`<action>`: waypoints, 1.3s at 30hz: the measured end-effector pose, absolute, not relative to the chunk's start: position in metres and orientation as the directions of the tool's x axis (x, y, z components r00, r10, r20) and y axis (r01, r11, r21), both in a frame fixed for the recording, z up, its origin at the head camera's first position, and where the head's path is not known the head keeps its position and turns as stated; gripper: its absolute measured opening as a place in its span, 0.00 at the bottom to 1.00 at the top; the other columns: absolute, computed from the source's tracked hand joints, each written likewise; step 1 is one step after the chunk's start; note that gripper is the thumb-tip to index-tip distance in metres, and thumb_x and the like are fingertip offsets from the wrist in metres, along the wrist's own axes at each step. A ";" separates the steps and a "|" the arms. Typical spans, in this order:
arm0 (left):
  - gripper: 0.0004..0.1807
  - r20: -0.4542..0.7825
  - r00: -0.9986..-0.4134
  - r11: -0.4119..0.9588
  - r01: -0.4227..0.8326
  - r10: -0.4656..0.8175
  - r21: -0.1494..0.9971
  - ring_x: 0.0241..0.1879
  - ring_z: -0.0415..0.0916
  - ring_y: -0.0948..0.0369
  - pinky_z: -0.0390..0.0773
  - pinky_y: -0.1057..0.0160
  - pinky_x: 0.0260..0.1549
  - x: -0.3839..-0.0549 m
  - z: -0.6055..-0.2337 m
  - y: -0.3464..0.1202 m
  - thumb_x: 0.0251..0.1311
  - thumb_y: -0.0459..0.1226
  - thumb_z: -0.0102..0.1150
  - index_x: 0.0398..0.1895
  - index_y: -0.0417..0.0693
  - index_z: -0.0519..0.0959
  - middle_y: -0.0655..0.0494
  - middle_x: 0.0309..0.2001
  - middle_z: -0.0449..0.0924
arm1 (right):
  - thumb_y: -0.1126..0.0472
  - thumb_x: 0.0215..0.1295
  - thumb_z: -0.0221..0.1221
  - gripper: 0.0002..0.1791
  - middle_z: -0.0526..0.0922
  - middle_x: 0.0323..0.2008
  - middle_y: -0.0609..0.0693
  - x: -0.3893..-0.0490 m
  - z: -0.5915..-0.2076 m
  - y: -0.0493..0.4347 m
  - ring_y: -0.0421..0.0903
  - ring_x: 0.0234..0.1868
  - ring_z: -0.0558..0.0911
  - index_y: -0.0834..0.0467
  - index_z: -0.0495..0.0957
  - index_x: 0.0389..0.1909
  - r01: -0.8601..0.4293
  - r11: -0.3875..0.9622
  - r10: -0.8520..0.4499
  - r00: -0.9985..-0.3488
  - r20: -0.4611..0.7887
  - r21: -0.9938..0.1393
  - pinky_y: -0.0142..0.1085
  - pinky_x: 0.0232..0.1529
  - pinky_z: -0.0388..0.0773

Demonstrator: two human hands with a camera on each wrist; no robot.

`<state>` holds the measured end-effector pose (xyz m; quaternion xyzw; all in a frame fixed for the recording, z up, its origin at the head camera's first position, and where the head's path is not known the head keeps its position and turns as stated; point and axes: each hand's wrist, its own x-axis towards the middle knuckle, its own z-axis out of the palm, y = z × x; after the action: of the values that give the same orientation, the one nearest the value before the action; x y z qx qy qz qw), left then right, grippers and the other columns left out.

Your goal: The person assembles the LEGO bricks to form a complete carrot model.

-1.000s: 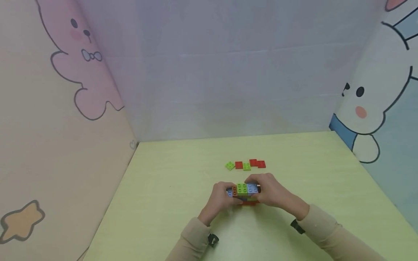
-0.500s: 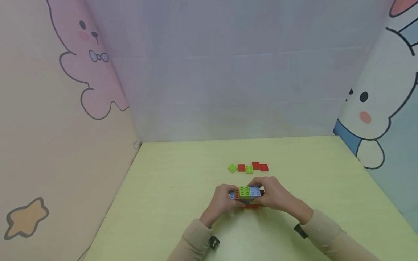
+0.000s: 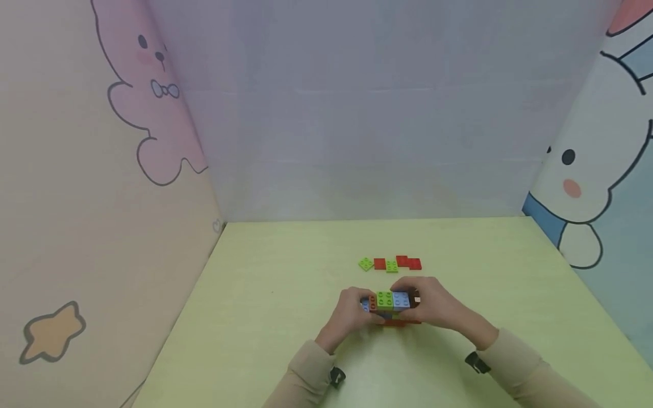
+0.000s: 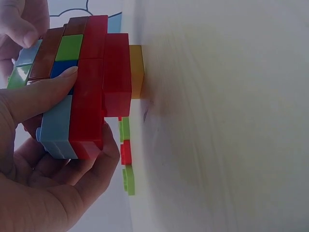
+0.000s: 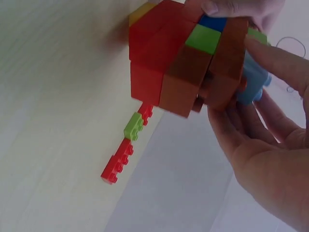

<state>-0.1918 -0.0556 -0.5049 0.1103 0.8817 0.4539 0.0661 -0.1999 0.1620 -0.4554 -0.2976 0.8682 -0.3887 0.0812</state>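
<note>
A stack of toy building bricks (image 3: 385,300) is held between both hands, just above the table. On top are light green and light blue studded bricks. Below come brown, green, blue and light blue ones, then red layers, with a yellow brick (image 4: 137,72) at the bottom. My left hand (image 3: 348,311) grips one end, its thumb across the blue brick (image 4: 64,68) and fingers around the far side. At the other end, my right hand (image 3: 432,301) pinches the upper bricks, its thumb by the light blue brick (image 5: 252,79). Fingers hide part of the stack.
Behind the hands, a row of loose bricks lies on the pale table (image 3: 275,340): green (image 3: 365,264) and red (image 3: 380,263) pieces, another green brick (image 3: 391,266) and red bricks (image 3: 415,264) at the right. Walls with cartoon drawings stand around the table.
The head view has shifted slightly, so everything sits further right. Both hands keep their grip on the brick stack, and slightly more of its brown right end shows.
</note>
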 end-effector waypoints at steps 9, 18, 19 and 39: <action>0.21 -0.015 -0.970 0.565 0.129 0.243 0.815 0.37 0.73 0.67 0.74 0.63 0.39 -0.192 -0.505 -0.056 0.37 0.34 0.79 0.39 0.47 0.85 0.65 0.35 0.80 | 0.56 0.59 0.66 0.17 0.83 0.41 0.55 -0.249 -0.455 0.204 0.51 0.42 0.81 0.63 0.80 0.44 -0.372 0.598 -0.430 -0.896 0.107 -0.710 0.45 0.43 0.77; 0.20 -0.022 -0.971 0.573 0.122 0.239 0.811 0.38 0.72 0.66 0.74 0.63 0.39 -0.195 -0.508 -0.055 0.37 0.34 0.79 0.38 0.48 0.85 0.66 0.35 0.78 | 0.65 0.55 0.67 0.18 0.80 0.43 0.64 -0.280 -0.466 0.210 0.60 0.44 0.79 0.69 0.78 0.46 -0.396 0.730 -0.391 -0.910 0.136 -0.557 0.53 0.45 0.74; 0.20 -0.023 -0.971 0.572 0.121 0.238 0.811 0.37 0.72 0.66 0.74 0.63 0.39 -0.195 -0.508 -0.055 0.37 0.34 0.79 0.38 0.48 0.85 0.66 0.35 0.78 | 0.66 0.55 0.67 0.19 0.80 0.43 0.64 -0.282 -0.467 0.209 0.60 0.44 0.78 0.69 0.78 0.46 -0.399 0.736 -0.391 -0.910 0.138 -0.547 0.53 0.45 0.74; 0.23 -0.051 -0.974 0.601 0.094 0.221 0.794 0.37 0.72 0.66 0.75 0.65 0.37 -0.191 -0.505 -0.054 0.37 0.35 0.80 0.42 0.46 0.85 0.64 0.36 0.77 | 0.63 0.54 0.68 0.28 0.76 0.52 0.68 -0.306 -0.501 0.199 0.66 0.53 0.73 0.72 0.74 0.54 -0.331 0.790 -0.368 -0.929 0.034 -0.517 0.57 0.51 0.68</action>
<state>-0.1911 -0.0538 -0.5048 0.0883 0.8917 0.4380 0.0722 -0.3064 0.1985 -0.5011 -0.1849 0.9453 -0.2665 0.0342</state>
